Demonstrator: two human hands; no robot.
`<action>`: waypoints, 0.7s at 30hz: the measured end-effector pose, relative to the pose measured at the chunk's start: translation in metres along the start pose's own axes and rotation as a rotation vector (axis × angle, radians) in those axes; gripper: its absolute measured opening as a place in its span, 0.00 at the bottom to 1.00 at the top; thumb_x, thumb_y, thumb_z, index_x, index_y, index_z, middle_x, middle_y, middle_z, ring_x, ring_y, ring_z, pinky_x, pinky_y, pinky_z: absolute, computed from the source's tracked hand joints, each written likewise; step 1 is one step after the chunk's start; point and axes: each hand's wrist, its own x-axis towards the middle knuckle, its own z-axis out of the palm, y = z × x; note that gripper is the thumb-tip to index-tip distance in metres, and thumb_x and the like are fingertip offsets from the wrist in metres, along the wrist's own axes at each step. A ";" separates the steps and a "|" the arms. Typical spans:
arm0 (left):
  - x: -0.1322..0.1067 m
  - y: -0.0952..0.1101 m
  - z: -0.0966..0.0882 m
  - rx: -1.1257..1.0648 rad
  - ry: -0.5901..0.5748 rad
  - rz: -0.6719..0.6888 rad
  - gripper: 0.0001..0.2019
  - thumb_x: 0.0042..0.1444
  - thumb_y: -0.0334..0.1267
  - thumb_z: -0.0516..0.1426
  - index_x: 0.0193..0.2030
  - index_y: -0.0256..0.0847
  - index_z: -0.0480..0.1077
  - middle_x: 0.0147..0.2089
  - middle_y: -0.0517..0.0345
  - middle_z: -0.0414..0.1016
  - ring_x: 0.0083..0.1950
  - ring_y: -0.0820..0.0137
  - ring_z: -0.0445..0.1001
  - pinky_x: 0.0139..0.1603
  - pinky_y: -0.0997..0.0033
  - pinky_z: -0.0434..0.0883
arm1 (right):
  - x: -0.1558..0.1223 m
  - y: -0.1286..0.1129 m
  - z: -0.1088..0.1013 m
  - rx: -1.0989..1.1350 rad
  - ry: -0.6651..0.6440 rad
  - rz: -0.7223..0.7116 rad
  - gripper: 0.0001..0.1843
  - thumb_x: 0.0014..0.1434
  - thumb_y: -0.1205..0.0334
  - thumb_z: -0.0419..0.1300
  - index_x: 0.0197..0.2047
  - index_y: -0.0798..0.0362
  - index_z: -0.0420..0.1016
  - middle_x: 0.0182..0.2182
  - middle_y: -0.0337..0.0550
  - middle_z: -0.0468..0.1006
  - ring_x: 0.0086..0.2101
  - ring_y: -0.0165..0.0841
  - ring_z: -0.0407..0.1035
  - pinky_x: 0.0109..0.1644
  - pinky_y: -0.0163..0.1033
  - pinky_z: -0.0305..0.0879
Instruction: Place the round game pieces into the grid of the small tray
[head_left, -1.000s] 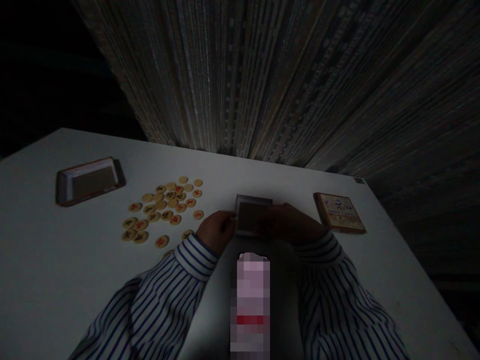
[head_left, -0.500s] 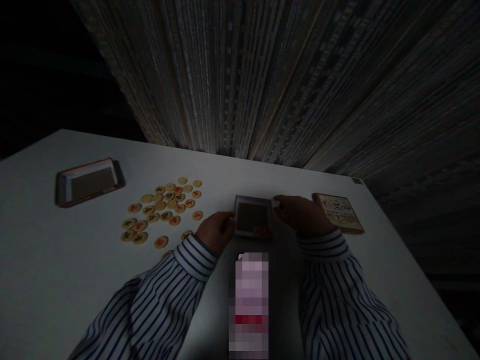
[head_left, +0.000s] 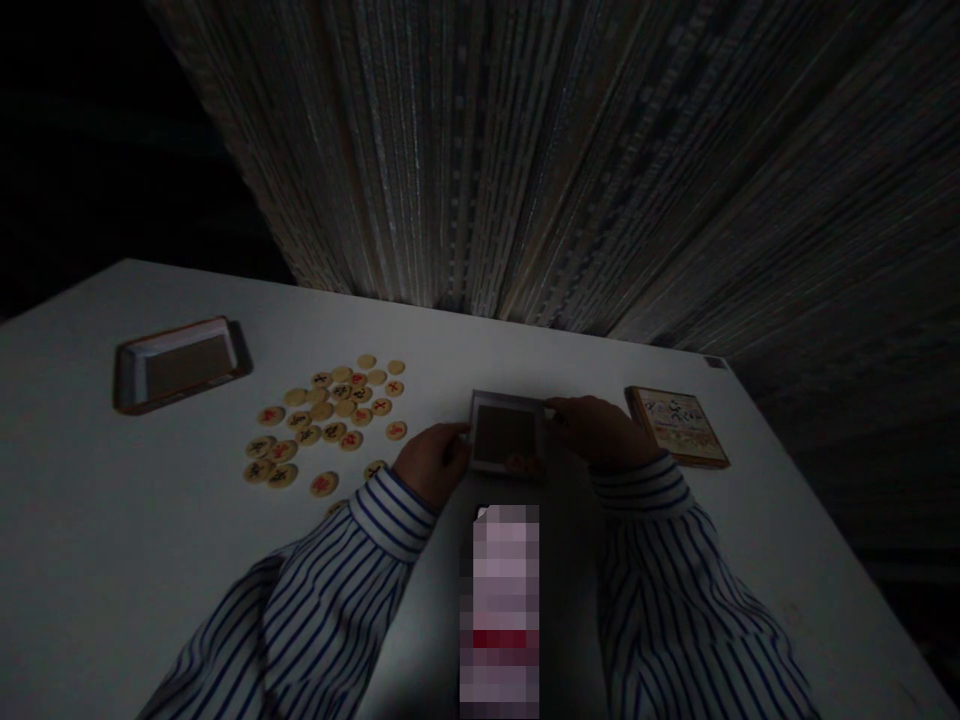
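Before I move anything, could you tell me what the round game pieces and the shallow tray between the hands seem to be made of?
The round game pieces look like pale wood, smooth and faintly glossy, with red or black characters; no grain shows in this dim light. The shallow tray has a pale greyish rim and a flat brown bottom, perhaps lacquered wood or plastic; the look leaves that open.

On this table [head_left: 150, 480] there's a tray [head_left: 181, 365] way over left, game pieces [head_left: 322, 415] just right of it, then a square box [head_left: 506, 432] sitting between my left hand [head_left: 433, 462] and right hand [head_left: 600, 432], and a flat box [head_left: 677, 427] past that on the right.
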 end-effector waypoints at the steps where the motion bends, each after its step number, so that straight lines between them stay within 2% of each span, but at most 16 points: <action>1: 0.000 0.000 0.000 0.003 -0.001 -0.003 0.16 0.51 0.34 0.51 0.45 0.33 0.72 0.36 0.48 0.78 0.37 0.64 0.75 0.39 0.64 0.73 | 0.000 0.000 0.000 0.001 0.001 -0.005 0.18 0.58 0.61 0.48 0.48 0.50 0.72 0.40 0.49 0.78 0.40 0.40 0.72 0.39 0.42 0.64; 5: 0.000 0.000 0.001 0.004 0.001 -0.001 0.16 0.52 0.34 0.51 0.45 0.33 0.72 0.38 0.47 0.78 0.38 0.64 0.76 0.40 0.65 0.72 | 0.000 0.000 0.000 -0.005 -0.016 0.004 0.18 0.59 0.61 0.47 0.48 0.50 0.72 0.41 0.49 0.78 0.40 0.39 0.72 0.38 0.41 0.64; 9: 0.000 -0.001 0.001 -0.003 0.020 0.017 0.15 0.52 0.34 0.51 0.45 0.34 0.72 0.34 0.51 0.77 0.35 0.67 0.75 0.38 0.66 0.72 | 0.001 0.001 0.002 -0.030 0.004 0.008 0.18 0.59 0.60 0.48 0.50 0.50 0.71 0.40 0.49 0.78 0.39 0.39 0.72 0.38 0.41 0.64; 16: -0.002 0.000 -0.003 -0.045 0.095 0.026 0.13 0.52 0.33 0.52 0.43 0.35 0.72 0.32 0.53 0.76 0.32 0.69 0.73 0.35 0.69 0.71 | -0.005 -0.004 -0.003 -0.054 0.159 0.020 0.17 0.59 0.60 0.47 0.49 0.50 0.70 0.38 0.47 0.79 0.37 0.37 0.73 0.36 0.39 0.62; 21: 0.000 0.001 -0.006 -0.052 0.156 0.043 0.09 0.52 0.33 0.52 0.37 0.37 0.72 0.32 0.53 0.76 0.32 0.69 0.73 0.34 0.69 0.71 | -0.016 -0.010 -0.012 -0.029 0.244 0.002 0.16 0.60 0.62 0.47 0.46 0.50 0.72 0.40 0.45 0.78 0.38 0.35 0.72 0.38 0.37 0.61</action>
